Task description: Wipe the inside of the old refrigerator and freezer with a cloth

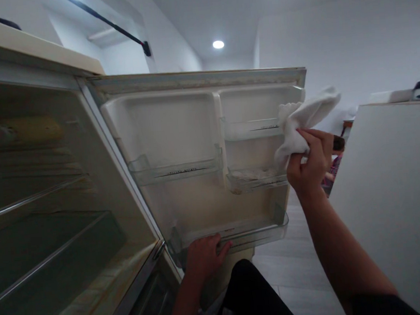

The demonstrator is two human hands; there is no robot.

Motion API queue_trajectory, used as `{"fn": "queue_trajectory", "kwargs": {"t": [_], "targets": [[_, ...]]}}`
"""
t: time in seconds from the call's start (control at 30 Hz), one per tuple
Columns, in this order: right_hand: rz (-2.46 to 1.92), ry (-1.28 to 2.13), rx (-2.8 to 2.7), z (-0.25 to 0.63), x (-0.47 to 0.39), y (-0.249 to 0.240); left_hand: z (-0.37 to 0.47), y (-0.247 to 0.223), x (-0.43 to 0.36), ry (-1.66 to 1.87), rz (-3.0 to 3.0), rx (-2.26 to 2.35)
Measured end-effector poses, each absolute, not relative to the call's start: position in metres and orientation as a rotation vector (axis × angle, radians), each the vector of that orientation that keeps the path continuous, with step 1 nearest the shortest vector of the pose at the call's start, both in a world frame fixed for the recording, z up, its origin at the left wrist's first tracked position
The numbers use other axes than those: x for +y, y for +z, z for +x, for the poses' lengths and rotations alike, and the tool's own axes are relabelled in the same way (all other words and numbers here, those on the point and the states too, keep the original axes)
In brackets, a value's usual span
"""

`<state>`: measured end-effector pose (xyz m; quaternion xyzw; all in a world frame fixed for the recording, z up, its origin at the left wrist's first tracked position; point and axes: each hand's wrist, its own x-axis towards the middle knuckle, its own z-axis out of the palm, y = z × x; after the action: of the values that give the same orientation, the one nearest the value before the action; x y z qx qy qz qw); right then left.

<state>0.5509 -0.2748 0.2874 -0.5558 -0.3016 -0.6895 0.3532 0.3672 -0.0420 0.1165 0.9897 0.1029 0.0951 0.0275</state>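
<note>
On my feed the fridge (104, 170) stands open, its door (171, 124) carrying four clear racks (178, 171); brownish marks along the top seal (197, 83) suggest work left. My left hand (205, 257) rests at the bottom rack (260, 236), grip unclear; my right hand (313, 156) pinches the white cloth (297, 119) by the door's free edge.

Between the door (171, 124) and the panel (394, 186), the gap is partly filled by the right hand (312, 159). Free room is left above the low bin (265, 236), its front obstructed by the left hand (205, 256).
</note>
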Motion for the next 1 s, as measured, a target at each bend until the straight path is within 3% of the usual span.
{"fn": "queue_trajectory", "kwargs": {"t": [0.13, 0.23, 0.4, 1.0], "targets": [[-1.473, -1.698, -0.641, 0.547, -0.267, 0.278, 0.367, 0.117, -0.042, 0.258, 3.057, 0.319], [-1.602, -1.408, -0.617, 0.546, -0.263, 0.27, 0.366, 0.117, -0.041, 0.254, 3.053, 0.318], [-1.453, -1.029, -0.557, 0.544, -0.255, 0.281, 0.366, 0.119, -0.042, 0.244, 3.049, 0.331], [-1.246, -0.417, -0.877, 0.507, -0.163, 0.304, 0.366, 0.12, -0.042, 0.24, 3.05, 0.347]]}}
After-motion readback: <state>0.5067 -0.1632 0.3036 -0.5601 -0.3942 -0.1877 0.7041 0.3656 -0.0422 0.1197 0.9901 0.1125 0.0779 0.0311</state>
